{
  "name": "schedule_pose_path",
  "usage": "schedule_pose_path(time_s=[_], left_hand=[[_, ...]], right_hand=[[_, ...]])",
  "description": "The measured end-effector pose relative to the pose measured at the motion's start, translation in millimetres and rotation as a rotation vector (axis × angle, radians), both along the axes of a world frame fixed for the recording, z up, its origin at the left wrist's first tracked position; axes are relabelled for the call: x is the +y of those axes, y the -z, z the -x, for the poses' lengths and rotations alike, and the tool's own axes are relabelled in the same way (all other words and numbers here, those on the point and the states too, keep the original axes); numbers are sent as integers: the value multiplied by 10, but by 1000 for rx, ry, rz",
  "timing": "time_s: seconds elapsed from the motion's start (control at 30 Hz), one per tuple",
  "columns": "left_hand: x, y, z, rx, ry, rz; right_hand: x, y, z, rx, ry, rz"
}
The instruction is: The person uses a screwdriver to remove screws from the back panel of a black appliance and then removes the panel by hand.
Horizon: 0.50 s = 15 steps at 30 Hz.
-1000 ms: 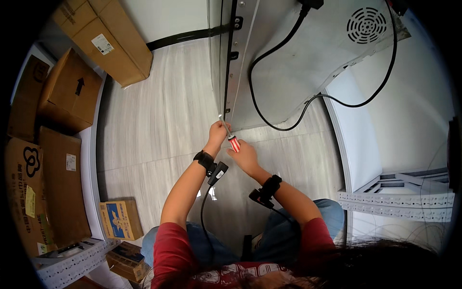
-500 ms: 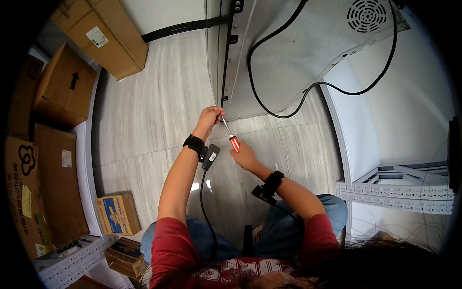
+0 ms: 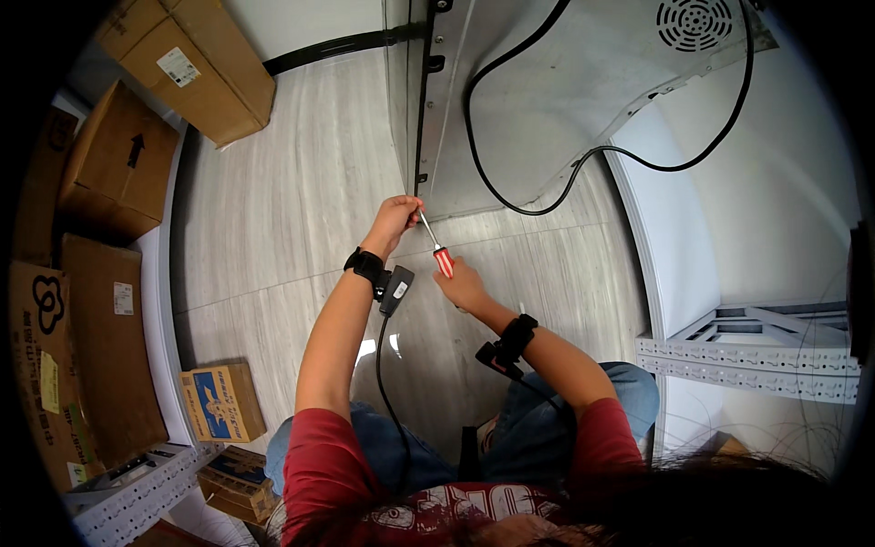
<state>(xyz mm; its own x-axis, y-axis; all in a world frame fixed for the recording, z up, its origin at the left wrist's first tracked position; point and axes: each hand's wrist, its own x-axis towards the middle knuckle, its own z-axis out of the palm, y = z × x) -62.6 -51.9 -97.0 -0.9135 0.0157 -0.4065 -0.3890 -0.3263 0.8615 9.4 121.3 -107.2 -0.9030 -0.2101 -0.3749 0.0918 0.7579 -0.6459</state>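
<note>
Gripping a screwdriver (image 3: 436, 248) w/ a red handle, the right hand (image 3: 463, 285) has its fingers curled tight round the handle end, low and just right of centre. The thin metal shaft runs up and to the left from that hand; its tip sits at the lower corner of a large grey metal panel (image 3: 583, 100), right by the left hand (image 3: 394, 221). Left hand's fingers are bent in and pinched near the shaft tip, touching the panel's corner edge; can't tell if they actually clamp the shaft or just steady it.

Both wrists carry black bands; a small black box (image 3: 396, 290) hangs off the left one, w/ a thin black cable (image 3: 383, 383) dropping toward the person's lap. A thicker black cord (image 3: 547, 196) loops across the panel, and a round vent grille (image 3: 694, 24) shows near the panel's top right.

Floor (image 3: 273, 201) is pale wood-look planks. Brown cardboard boxes (image 3: 118, 164) stack along the left side, and a smaller box w/ a blue label (image 3: 221, 401) lies on the floor near the left elbow. White perforated metal rails (image 3: 756, 365) sit at right, beside the right knee. Person wears a red shirt and jeans.
</note>
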Motion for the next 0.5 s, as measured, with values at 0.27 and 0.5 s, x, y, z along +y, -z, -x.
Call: schedule_pose_path(time_s=[0.27, 0.5], left_hand=[[5, 46, -18, -28, 12, -9], [2, 45, -26, -17, 26, -21]], right_hand=[[-13, -9, 11, -14, -13, -17], [-14, 36, 26, -4, -13, -25]])
